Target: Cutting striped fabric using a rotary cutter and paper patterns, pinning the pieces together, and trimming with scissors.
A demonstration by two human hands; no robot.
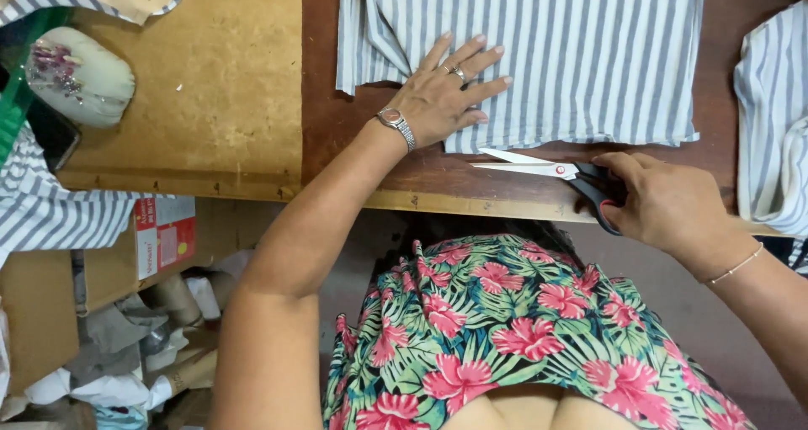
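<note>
A piece of grey-and-white striped cloth (pixel 581 51) lies flat on the dark wooden table (pixel 328 144). My left hand (pixel 446 93), with a ring and a wristwatch, presses flat on the cloth's lower left part, fingers spread. My right hand (pixel 665 199) grips the black handles of a pair of scissors (pixel 539 167). The blades are slightly apart and point left, just below the cloth's near edge and not touching it.
More striped cloth (pixel 770 119) lies at the right edge, and another piece hangs at the left (pixel 42 211). A padded cushion (pixel 80 76) rests on a tan board (pixel 227 85). Cardboard boxes (pixel 160 241) and paper scraps sit under the table at left.
</note>
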